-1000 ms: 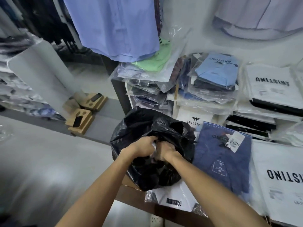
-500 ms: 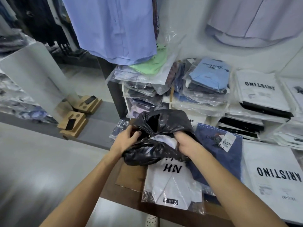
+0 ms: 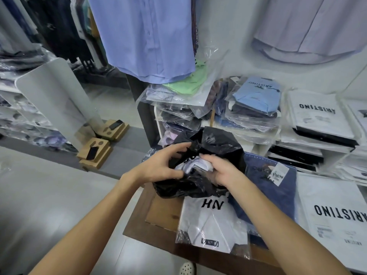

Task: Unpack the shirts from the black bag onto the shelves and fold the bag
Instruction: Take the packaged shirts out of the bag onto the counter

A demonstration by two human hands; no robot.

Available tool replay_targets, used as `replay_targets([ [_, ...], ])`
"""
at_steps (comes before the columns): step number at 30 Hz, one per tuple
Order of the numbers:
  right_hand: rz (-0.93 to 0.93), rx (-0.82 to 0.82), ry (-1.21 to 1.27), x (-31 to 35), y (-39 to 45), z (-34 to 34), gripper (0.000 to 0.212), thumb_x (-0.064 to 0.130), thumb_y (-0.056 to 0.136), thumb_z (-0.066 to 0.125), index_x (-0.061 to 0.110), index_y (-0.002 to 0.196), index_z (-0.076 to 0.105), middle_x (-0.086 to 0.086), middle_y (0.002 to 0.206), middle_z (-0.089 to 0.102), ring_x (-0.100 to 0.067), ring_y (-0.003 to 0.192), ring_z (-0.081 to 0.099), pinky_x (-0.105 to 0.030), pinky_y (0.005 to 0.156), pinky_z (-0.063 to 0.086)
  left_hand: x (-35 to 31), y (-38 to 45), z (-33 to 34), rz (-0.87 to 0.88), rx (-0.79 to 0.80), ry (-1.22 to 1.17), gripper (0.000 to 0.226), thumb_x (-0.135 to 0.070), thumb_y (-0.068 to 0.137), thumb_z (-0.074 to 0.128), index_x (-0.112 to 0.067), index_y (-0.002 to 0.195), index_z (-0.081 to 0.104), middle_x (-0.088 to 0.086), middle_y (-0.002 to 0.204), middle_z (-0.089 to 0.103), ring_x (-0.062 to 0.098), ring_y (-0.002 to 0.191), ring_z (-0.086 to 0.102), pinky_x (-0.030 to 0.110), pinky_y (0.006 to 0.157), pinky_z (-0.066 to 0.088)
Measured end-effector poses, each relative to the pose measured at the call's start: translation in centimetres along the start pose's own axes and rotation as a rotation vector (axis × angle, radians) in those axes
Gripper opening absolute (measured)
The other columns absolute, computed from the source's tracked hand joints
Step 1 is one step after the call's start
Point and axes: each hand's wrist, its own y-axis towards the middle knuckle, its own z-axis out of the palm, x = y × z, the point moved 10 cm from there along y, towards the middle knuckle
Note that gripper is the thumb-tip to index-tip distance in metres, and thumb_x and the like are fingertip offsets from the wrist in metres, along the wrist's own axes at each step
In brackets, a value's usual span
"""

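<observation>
A crumpled black bag lies on the wooden table, its mouth open toward me. A white wrapped shirt shows inside the opening. My left hand grips the bag's left rim with curled fingers. My right hand is in the opening, fingers curled round the white shirt and the bag's lower edge. A white packaged shirt marked NH lies under the bag's front, near the table edge. A dark blue packaged shirt lies to the right.
White shelves behind the table hold stacks of packaged shirts. White Aristino boxes lie at the right. A blue shirt hangs above. Grey floor and wooden stands are at the left.
The bag dropped from a gathered bundle onto the table and its mouth opened. My hands moved apart to the rim, and the white shirt inside came into view.
</observation>
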Motion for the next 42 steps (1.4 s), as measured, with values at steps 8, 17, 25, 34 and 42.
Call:
replay_targets([
  [8, 0.038, -0.007, 0.227, 1.7, -3.5, 0.3, 0.015, 0.011, 0.100, 0.060, 0.001, 0.090, 0.065, -0.014, 0.058, 0.070, -0.024, 0.043, 0.069, -0.032, 0.032, 0.050, -3.4, 0.4, 0.7, 0.159, -0.051, 0.027, 0.090, -0.023, 0.082, 0.078, -0.036, 0.155, 0.027, -0.017, 0.150, 0.037, -0.005, 0.139, 0.036, 0.015, 0.112, 0.031],
  [17, 0.041, 0.091, 0.682, 4.5, -5.7, -0.9, 0.017, -0.007, 0.098, 0.044, -0.011, 0.107, 0.058, -0.025, 0.086, 0.062, -0.030, 0.056, 0.069, -0.026, 0.038, 0.053, -1.0, -0.4, -1.3, 0.048, -0.040, -0.019, 0.117, -0.041, 0.067, 0.090, -0.051, 0.154, 0.012, -0.030, 0.158, 0.020, -0.007, 0.149, 0.014, 0.026, 0.122, 0.018],
  [25, 0.034, 0.357, 0.092, 4.5, -10.2, 1.1, 0.016, -0.001, 0.097, 0.050, -0.005, 0.105, 0.063, -0.017, 0.095, 0.071, -0.017, 0.082, 0.069, -0.021, 0.057, 0.058, 2.1, 0.9, -5.7, -0.004, -0.117, 0.056, 0.099, -0.013, 0.077, 0.071, -0.038, 0.157, 0.018, -0.019, 0.166, 0.011, -0.003, 0.150, 0.017, 0.035, 0.123, 0.023],
  [34, -0.291, 0.686, -0.475, 8.7, -16.6, 1.1, 0.032, 0.005, 0.084, 0.061, 0.006, 0.116, 0.066, -0.014, 0.102, 0.073, -0.027, 0.088, 0.072, -0.038, 0.079, 0.060, 10.7, -0.4, -5.5, -0.552, -0.085, 0.602, 0.091, -0.043, 0.082, 0.073, -0.050, 0.153, 0.017, 0.015, 0.165, -0.016, 0.046, 0.151, 0.001, 0.068, 0.115, 0.018],
  [42, -0.460, 0.934, -0.296, 10.6, -17.0, -2.9, 0.035, -0.004, 0.088, 0.063, 0.000, 0.123, 0.064, -0.021, 0.115, 0.071, -0.036, 0.102, 0.071, -0.047, 0.088, 0.059, 11.1, -2.4, -8.4, -0.597, -0.291, 0.564, 0.038, -0.016, 0.094, 0.056, -0.009, 0.131, 0.053, 0.017, 0.120, 0.048, 0.040, 0.103, 0.061, 0.047, 0.092, 0.050],
])
